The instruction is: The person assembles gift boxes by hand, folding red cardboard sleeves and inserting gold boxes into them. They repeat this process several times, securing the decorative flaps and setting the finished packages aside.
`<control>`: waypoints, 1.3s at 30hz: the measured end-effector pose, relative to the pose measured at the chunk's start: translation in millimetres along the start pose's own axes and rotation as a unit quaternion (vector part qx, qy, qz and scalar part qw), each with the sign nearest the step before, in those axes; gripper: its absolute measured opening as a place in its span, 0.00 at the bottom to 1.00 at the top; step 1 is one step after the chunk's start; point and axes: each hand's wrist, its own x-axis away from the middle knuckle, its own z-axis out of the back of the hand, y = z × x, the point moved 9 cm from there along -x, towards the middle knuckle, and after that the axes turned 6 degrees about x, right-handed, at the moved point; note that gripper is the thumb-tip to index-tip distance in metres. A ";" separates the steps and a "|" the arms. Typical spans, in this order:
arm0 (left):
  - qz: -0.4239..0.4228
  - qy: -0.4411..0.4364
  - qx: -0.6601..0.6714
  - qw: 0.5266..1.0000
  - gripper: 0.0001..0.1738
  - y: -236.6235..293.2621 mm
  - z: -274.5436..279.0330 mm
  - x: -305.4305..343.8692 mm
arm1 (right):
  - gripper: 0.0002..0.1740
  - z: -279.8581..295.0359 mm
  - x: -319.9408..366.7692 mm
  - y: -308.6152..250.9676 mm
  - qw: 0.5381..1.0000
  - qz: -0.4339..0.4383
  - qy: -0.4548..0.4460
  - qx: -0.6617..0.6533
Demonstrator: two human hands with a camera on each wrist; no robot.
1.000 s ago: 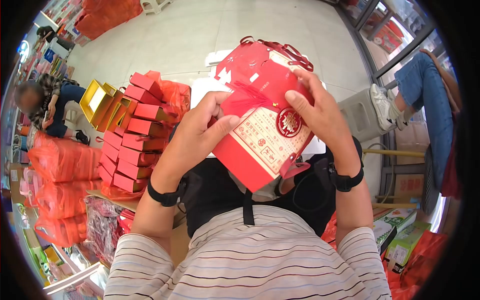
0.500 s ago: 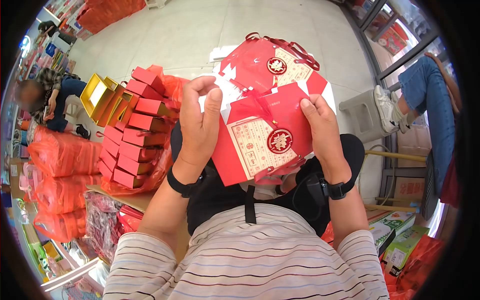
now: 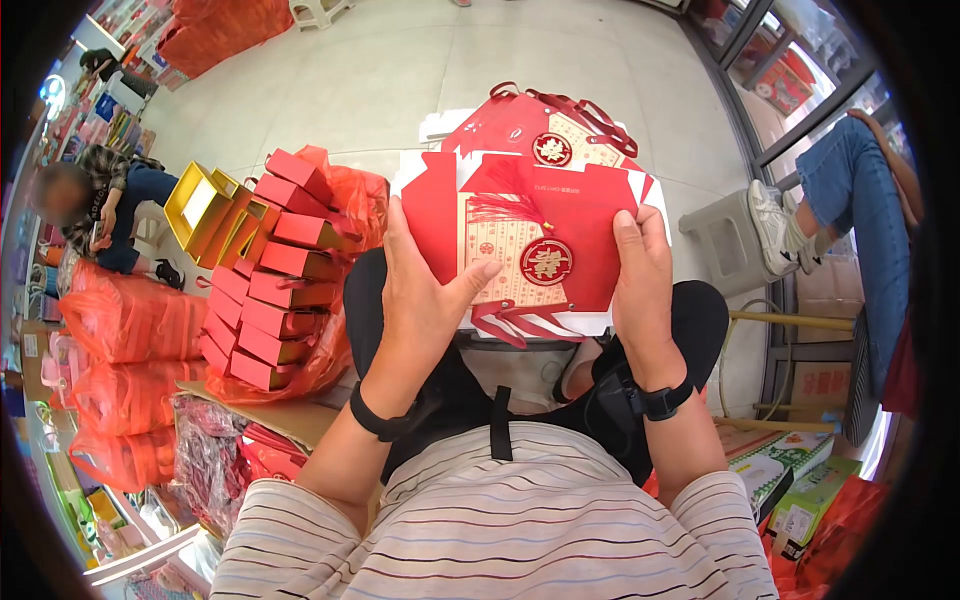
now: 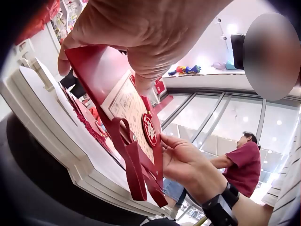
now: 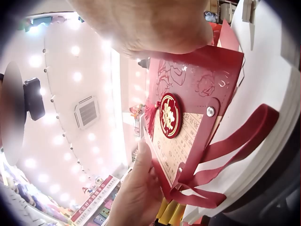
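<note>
A red card gift bag [image 3: 590, 230] with a cream printed panel, a tassel, a round emblem [image 3: 546, 262] and ribbon handles lies before me, handles towards my body. My left hand [image 3: 418, 300] grips its left side, thumb over the front; in the left wrist view the fingers reach round the edge. At the right edge my right hand [image 3: 645, 285] pinches the card, thumb in front and fingers mostly hidden behind. Flaps stand out along the far edge. Just beyond lies a similar red bag [image 3: 490, 125] on a white surface [image 4: 23, 89].
Several small red boxes [image 3: 275, 320] are stacked at left, with yellow boxes [image 3: 195, 205] beside them. Red plastic bags [image 3: 130, 325] are piled further left, near a seated person. At right are a grey stool [image 3: 715, 235] and another person's legs [image 3: 860, 210].
The bag has turned to lie squarer to me, showing its flaps. My left hand came off its side, raised, and now grips the left edge. The right hand has moved down to the right edge.
</note>
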 end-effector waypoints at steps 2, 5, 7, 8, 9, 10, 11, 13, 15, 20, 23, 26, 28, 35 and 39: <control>0.016 -0.013 0.007 1.000 0.67 -0.9 -2.5 -2.4 | 0.10 -4.3 2.5 -0.3 1.000 -0.009 -0.014 -0.008; 0.045 -0.044 0.037 0.997 0.70 -2.1 -7.8 -4.4 | 0.10 -8.6 4.4 1.9 0.999 -0.020 -0.032 -0.017; 0.048 -0.042 0.048 0.997 0.69 -4.1 -9.6 -4.8 | 0.11 -8.9 5.0 3.4 0.999 -0.024 -0.039 -0.019; 0.050 -0.046 0.057 0.996 0.67 -3.4 -10.5 -5.1 | 0.11 -8.6 5.0 4.6 0.999 -0.025 -0.041 -0.020; 0.052 -0.050 0.065 0.995 0.65 -2.0 -10.3 -5.7 | 0.11 -9.0 4.7 5.0 0.999 -0.026 -0.044 -0.021; 0.054 -0.053 0.074 0.994 0.64 -1.4 -10.0 -6.1 | 0.11 -10.3 4.8 4.3 0.998 -0.025 -0.046 -0.018; 0.027 -0.052 0.054 0.997 0.60 1.1 -9.5 -5.8 | 0.12 -12.0 5.4 3.2 0.998 -0.025 -0.049 -0.015; -0.026 -0.051 0.015 0.998 0.52 9.0 -10.5 -3.3 | 0.14 -14.3 6.8 0.9 0.998 -0.022 -0.059 -0.001; 0.029 -0.090 0.118 0.989 0.45 12.0 -11.4 -1.2 | 0.18 -16.5 8.2 -1.7 0.997 -0.018 -0.072 0.021; 0.134 -0.142 0.453 0.870 0.21 3.3 -6.5 -0.7 | 0.39 -15.0 7.3 2.6 0.992 -0.076 -0.104 -0.003; 0.149 -0.143 0.485 0.850 0.20 -5.7 0.8 -6.7 | 0.48 -19.7 15.3 10.2 0.978 -0.125 -0.165 0.005; 0.175 -0.114 0.501 0.840 0.20 -18.5 -1.1 -8.1 | 0.49 -22.1 21.2 18.1 0.970 -0.152 -0.188 -0.003; 0.190 -0.105 0.517 0.828 0.20 -24.1 -4.1 -7.2 | 0.39 -20.2 21.3 17.7 0.974 -0.157 -0.160 -0.020; 0.196 -0.103 0.483 0.847 0.21 -39.3 -10.6 -1.1 | 0.32 -14.1 16.9 20.3 0.984 -0.122 -0.131 0.000; 0.180 -0.092 0.474 0.857 0.21 -41.3 -9.3 -5.6 | 0.31 -15.2 16.1 11.9 0.985 -0.102 -0.137 0.009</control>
